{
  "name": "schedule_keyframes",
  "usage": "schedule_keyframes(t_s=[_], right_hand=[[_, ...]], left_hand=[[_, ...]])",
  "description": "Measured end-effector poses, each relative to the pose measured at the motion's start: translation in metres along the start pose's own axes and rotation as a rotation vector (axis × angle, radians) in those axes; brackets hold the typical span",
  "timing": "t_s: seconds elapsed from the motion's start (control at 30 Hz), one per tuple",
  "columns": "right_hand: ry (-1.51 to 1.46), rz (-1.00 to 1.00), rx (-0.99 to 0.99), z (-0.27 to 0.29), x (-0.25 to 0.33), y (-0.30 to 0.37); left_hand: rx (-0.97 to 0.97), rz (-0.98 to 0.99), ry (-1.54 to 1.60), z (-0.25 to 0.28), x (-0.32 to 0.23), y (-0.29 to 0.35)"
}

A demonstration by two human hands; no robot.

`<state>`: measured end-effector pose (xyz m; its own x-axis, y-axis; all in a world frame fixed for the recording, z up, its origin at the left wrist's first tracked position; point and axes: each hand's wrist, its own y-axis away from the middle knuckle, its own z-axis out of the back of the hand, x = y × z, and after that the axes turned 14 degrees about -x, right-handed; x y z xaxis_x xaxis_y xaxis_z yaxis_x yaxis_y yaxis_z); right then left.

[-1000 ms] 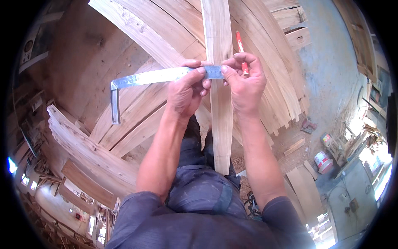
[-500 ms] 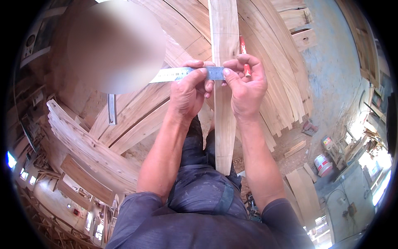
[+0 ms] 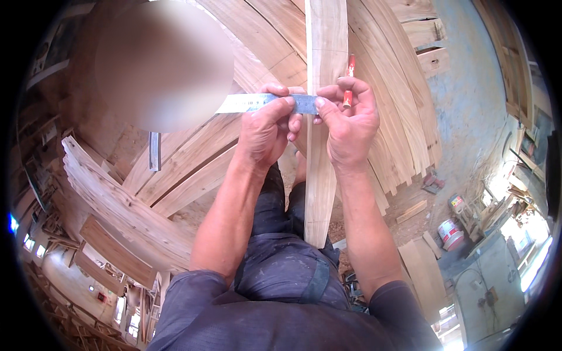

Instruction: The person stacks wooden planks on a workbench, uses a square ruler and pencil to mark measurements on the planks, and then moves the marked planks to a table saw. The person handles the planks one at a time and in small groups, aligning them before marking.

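Observation:
A steel ruler lies crosswise in front of me, over a long, pale wooden board. My left hand is closed, pinching the ruler between thumb and fingers just left of the board. At the ruler's right end, my right hand is also closed, its thumb pressed on the metal. A red-and-white stick, like a pencil or marker, is tucked between the right hand's fingers. The board runs away from my waist beneath both hands. Fingers hide part of its left edge.
Several planks fan out on the right, and more planks lie on the left beside a stack of wavy-edged boards. A metal bar stands out at the left. A white-and-red bucket sits on the right floor near wood scraps.
The long board's far part has shifted slightly right relative to my hands. Both hands keep the same grip on the ruler, and the red stick stays between the right fingers.

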<state>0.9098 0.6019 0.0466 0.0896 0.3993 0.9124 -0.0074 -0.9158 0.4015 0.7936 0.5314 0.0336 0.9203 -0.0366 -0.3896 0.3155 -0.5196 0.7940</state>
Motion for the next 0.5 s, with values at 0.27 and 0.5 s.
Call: schedule_keyframes(t_s=[0.27,0.5], right_hand=[[0.000,0.001,-0.001,-0.0030,-0.0035,-0.0011],[0.013,-0.006,-0.010,-0.0046,-0.0040,-0.0010]], left_hand=[[0.006,-0.013,0.011,0.0013,-0.0007,-0.0019],[0.011,-0.016,0.017,0.0025,-0.0006,-0.0038]])
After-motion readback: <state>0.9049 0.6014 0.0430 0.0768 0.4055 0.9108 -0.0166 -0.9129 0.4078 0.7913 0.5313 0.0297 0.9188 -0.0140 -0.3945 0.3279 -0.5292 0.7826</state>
